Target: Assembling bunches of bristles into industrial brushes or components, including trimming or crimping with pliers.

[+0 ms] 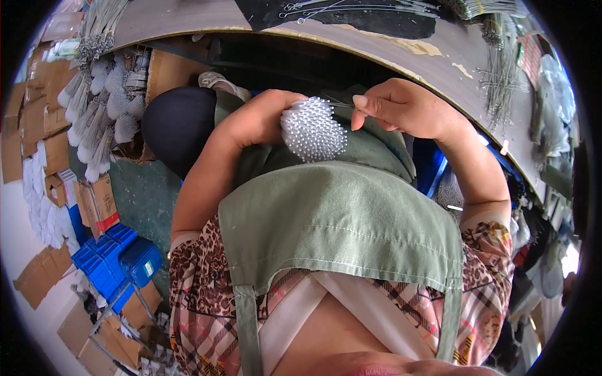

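Note:
My left hand (257,119) grips a bundle of thin wires whose white bead-like tips (311,130) face up in a tight round cluster. To its right, my right hand (404,106) pinches a single thin wire (338,103) between thumb and fingers and holds it against the bundle's upper right edge. Both hands hover over my lap, above a green apron (342,216), just in front of the curved edge of a worn table (401,47).
More loose wires lie on the table top (351,9) and at its right side (501,75). Finished white-tipped bundles (100,113) are piled at the left beside cardboard boxes (100,203). Blue crates (116,260) stand on the floor at lower left.

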Demonstrator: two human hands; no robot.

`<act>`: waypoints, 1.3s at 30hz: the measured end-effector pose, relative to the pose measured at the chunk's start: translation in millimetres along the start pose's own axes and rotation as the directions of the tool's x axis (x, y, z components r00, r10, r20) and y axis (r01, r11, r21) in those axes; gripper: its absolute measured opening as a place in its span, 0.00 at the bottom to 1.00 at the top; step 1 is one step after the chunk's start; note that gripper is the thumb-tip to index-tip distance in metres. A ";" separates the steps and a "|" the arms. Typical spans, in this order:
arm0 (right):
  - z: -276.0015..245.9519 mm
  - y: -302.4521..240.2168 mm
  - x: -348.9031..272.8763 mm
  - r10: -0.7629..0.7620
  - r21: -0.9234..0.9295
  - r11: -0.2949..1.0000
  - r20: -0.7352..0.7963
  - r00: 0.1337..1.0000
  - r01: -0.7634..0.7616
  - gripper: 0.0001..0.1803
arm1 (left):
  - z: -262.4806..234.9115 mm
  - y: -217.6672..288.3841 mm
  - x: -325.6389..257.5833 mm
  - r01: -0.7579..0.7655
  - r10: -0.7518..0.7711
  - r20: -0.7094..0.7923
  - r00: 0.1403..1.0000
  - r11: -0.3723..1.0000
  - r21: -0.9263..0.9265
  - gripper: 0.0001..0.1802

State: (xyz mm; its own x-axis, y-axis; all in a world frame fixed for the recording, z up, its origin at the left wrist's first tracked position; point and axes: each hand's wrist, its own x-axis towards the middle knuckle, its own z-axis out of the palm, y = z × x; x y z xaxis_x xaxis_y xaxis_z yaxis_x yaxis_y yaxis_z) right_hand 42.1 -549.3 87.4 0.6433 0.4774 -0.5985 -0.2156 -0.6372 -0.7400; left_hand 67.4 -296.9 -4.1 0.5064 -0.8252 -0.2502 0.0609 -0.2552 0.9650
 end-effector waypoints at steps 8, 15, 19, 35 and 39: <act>1.7 10.5 4.8 -0.085 0.070 0.994 -0.031 0.996 0.087 0.26 | -4.3 -8.8 1.6 0.110 -0.093 0.062 0.994 0.728 -0.677 0.14; 8.1 19.7 15.0 -0.286 0.493 0.810 -0.138 0.948 0.317 0.27 | -15.4 -30.7 12.0 -0.289 0.164 -0.368 0.915 0.903 -0.317 0.08; 26.5 31.7 36.4 -0.438 0.555 0.651 -0.283 0.853 0.518 0.23 | -22.2 -21.9 19.3 -0.117 0.356 -0.294 0.887 0.789 0.603 0.13; 54.4 10.2 68.1 -0.535 0.212 0.686 -0.501 0.680 0.696 0.44 | -26.9 -35.4 6.9 -0.119 0.298 -0.445 0.845 0.914 0.387 0.17; 59.5 11.6 75.8 -0.537 0.270 0.649 -0.499 0.680 0.711 0.43 | -29.5 -50.0 8.3 -0.096 0.240 -0.486 0.841 0.948 0.302 0.18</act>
State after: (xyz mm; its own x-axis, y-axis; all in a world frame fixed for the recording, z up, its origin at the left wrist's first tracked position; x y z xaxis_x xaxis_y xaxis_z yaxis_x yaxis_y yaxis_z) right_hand 44.7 -484.4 15.2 0.9199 0.3646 0.1442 0.1195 0.0895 -0.9888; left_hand 93.9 -276.2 -52.1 0.8581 -0.5101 0.0591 -0.2504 -0.3152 0.9154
